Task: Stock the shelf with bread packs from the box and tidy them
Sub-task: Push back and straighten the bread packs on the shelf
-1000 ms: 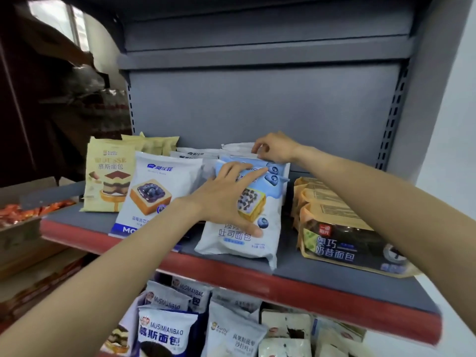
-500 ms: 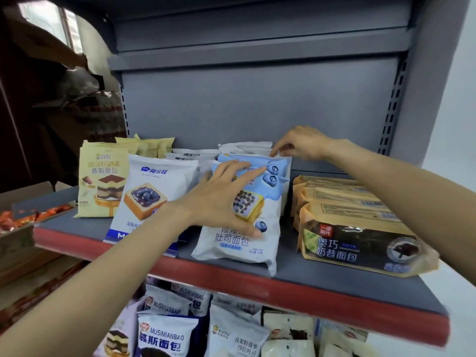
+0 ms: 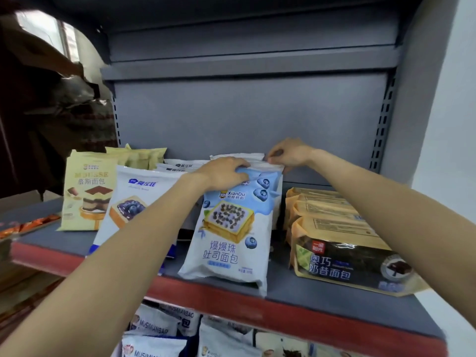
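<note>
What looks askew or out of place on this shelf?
The front blueberry pack leans back with its bottom corner past the shelf's red edge. The white pack beside it tilts too. Both hands, left and right, grip the pack tops behind.

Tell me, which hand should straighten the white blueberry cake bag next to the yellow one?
Probably the left hand. It is nearer the white blueberry cake bag. The right hand pinches pack tops farther away, at the back of the blue-topped row.
</note>
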